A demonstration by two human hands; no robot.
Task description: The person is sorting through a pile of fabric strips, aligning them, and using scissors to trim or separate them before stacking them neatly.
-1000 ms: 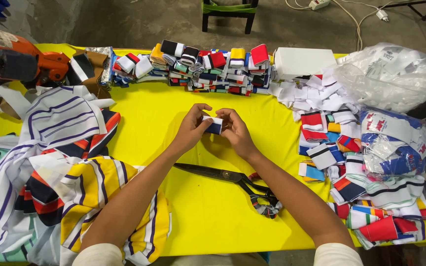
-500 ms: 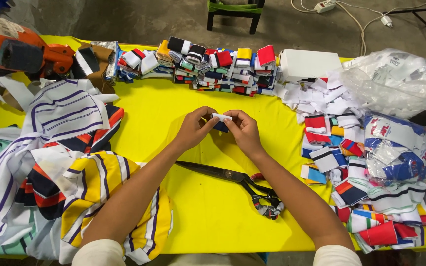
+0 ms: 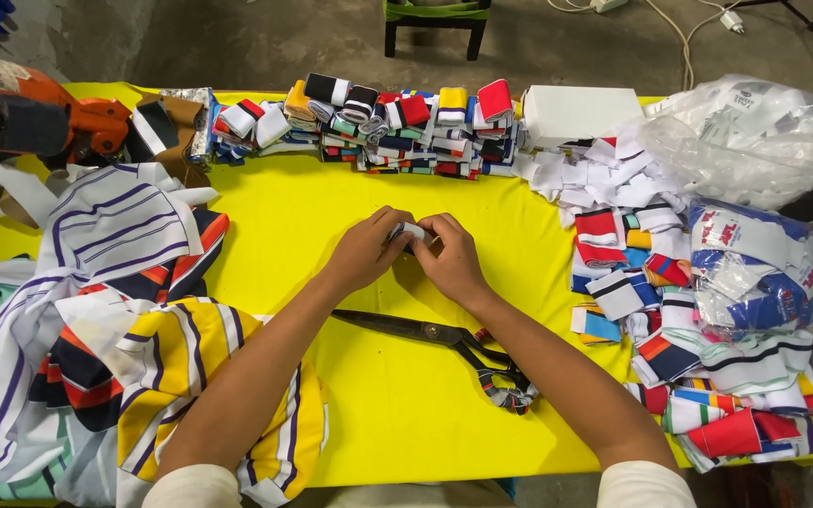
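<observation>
Over the middle of a yellow table (image 3: 397,414), my left hand (image 3: 369,246) and my right hand (image 3: 449,256) meet, both pinching a small folded white fabric strip (image 3: 410,229) between the fingertips. Most of the strip is hidden by my fingers. Large black scissors (image 3: 435,341) lie shut on the table just below my forearms, handles wrapped in cloth toward the right.
A row of rolled, coloured fabric strips (image 3: 378,122) runs along the far edge, beside a white box (image 3: 581,111). Loose strips and plastic bags (image 3: 736,282) pile up on the right. Striped cloth (image 3: 115,310) heaps on the left, an orange machine (image 3: 21,118) at far left.
Both hands stay together on the small strip, fingers shifting slightly as they work it. The scissors and piles have not moved.
</observation>
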